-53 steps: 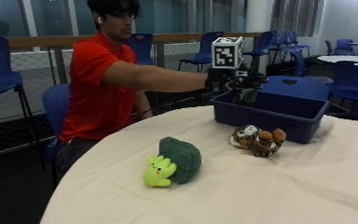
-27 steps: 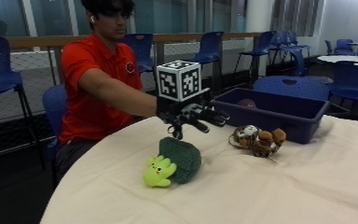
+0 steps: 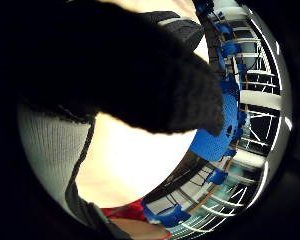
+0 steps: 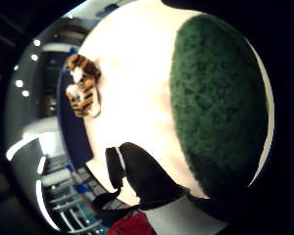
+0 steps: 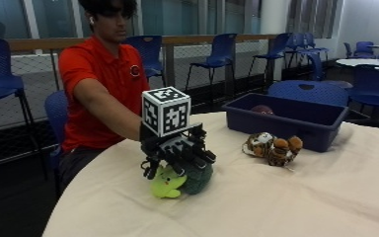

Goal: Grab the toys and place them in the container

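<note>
The gloved right hand (image 5: 176,154) rests on the turtle (image 5: 179,178) at lower centre of the counter (image 5: 294,207), fingers spread, not yet closed. I would wrap the green shell (image 4: 220,107) before lifting toward the container (image 5: 288,120). Its head points to lower left; long axis runs that way.
</note>
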Demonstrator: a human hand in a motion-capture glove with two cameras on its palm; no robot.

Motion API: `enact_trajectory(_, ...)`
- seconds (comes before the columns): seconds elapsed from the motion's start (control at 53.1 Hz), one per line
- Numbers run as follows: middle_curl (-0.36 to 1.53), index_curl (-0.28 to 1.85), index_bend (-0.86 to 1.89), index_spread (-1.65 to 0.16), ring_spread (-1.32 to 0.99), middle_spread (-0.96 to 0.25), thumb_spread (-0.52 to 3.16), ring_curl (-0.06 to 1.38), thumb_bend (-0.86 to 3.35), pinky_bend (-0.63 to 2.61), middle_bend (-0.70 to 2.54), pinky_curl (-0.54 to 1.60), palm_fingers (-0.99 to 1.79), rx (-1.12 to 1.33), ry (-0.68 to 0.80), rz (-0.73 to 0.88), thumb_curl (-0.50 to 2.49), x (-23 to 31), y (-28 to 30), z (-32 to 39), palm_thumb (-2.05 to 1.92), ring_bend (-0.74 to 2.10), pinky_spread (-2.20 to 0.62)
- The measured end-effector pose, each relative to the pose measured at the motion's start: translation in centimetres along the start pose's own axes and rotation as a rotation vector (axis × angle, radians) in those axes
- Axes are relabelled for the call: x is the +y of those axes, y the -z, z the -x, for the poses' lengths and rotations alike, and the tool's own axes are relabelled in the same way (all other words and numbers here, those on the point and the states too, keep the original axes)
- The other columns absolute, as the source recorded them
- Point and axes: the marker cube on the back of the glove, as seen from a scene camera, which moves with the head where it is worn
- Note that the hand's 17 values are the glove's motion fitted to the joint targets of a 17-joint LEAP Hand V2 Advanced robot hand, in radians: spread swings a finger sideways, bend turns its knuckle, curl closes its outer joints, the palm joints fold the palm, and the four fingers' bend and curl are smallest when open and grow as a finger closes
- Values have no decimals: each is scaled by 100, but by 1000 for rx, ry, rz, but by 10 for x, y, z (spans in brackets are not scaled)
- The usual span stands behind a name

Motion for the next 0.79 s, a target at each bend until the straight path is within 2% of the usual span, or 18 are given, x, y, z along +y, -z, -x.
enact_trajectory(0.395, 22, 26, 8, -36, 3, -8, 102, 16, -3, 129, 13, 36, -21, 21, 18, 45, 20, -13, -31, 0, -2, 18, 13)
enact_trajectory(0.602, 24, 24, 15, -40, -7, -11, 121, 28, 1, 113, 19, 31, 16, 50, 46, 59, 26, -18, -32, 5, 6, 65, 7)
enact_trajectory(0.791, 28, 24, 16, -42, -24, -19, 138, 35, 9, 106, 25, 29, 32, 81, 65, -10, 32, -15, -27, 18, 21, 85, -5)
